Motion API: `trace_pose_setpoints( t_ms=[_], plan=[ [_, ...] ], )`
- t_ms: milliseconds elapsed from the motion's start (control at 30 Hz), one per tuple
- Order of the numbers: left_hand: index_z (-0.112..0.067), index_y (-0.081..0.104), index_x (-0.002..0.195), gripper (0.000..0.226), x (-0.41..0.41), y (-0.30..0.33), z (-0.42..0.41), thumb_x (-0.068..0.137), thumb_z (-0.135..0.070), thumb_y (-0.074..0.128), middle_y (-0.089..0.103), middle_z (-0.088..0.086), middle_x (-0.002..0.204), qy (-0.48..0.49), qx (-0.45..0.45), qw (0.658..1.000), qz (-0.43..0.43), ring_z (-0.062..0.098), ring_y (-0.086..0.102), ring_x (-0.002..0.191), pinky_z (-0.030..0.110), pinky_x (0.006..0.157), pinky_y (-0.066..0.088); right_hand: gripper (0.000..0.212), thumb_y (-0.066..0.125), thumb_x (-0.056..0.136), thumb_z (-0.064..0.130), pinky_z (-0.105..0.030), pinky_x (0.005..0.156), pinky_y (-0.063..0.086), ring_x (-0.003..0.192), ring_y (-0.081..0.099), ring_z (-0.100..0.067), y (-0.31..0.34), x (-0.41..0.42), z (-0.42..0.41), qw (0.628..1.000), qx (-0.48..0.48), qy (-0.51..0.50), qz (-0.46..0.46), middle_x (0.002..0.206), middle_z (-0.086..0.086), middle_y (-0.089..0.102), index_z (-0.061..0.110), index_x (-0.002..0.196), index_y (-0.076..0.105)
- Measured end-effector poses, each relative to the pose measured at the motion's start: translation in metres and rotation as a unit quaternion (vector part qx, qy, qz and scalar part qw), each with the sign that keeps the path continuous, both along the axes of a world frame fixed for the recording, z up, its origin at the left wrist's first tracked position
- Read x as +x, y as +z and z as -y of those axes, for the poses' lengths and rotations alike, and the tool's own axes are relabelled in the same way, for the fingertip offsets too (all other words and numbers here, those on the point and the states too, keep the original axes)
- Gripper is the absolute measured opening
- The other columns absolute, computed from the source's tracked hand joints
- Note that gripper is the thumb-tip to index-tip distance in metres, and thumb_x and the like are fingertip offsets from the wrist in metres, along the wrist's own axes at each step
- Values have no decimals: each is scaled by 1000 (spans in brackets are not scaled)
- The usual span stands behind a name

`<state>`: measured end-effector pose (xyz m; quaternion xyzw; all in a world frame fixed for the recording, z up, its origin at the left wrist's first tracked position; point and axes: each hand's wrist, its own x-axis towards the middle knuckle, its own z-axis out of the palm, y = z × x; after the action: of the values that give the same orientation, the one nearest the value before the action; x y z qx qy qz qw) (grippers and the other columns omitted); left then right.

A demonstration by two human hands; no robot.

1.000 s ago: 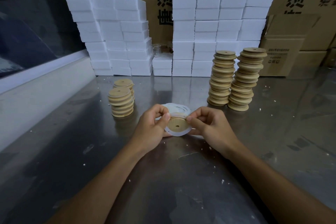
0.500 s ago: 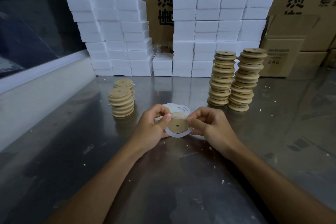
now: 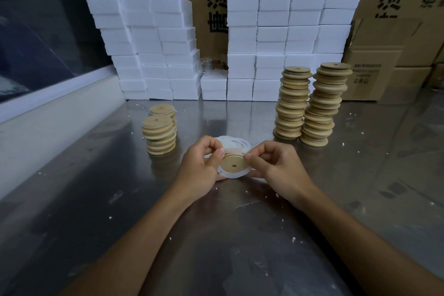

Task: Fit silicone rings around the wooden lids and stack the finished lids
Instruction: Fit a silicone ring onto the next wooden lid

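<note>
Little has moved since a second ago: both hands stay at the lid (image 3: pixel 233 165), and the white ring (image 3: pixel 231 175) now hangs lower round its near edge. Left hand (image 3: pixel 199 168) pinches the lid's left rim with curled fingers; right hand (image 3: pixel 276 167) pinches the right rim and ring. They hold it just above the table (image 3: pixel 96 199). Behind lie loose rings (image 3: pixel 234 143). Farther off stand short lid stacks (image 3: pixel 159 133) left, tall stacks (image 3: pixel 310 106) right, then foam blocks (image 3: pixel 276 31).
</note>
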<state>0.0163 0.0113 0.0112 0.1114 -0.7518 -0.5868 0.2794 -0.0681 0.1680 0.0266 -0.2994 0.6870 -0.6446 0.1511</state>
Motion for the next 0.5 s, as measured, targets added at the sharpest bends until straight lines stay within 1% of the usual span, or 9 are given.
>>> trace_pose_setpoints(
  t_ms=[167,333,500],
  plan=[
    [-34,57,72,35,3,0,2,96,-8,55,62,4,96,-10,-25,1000,0,29,65,99,52,72,60,7,67,90,2,-23,63,59,72,74,-15,0,-1,0,1000,5,1,-6,82,-17,75,-4,86,66],
    [-25,57,75,29,4,1,2,96,-6,55,64,4,94,-25,1,1000,-2,25,67,94,47,72,61,8,67,90,1,-31,70,62,74,74,-19,-1,-1,-1,1000,5,4,-4,82,-20,74,-2,83,67],
    [-16,57,81,19,4,2,1,96,-6,54,63,6,96,-31,13,999,-1,22,67,92,45,73,61,9,66,90,0,-26,66,61,72,73,-16,-1,-1,-1,1000,-2,5,5,83,-23,73,-8,86,65]
  ],
)
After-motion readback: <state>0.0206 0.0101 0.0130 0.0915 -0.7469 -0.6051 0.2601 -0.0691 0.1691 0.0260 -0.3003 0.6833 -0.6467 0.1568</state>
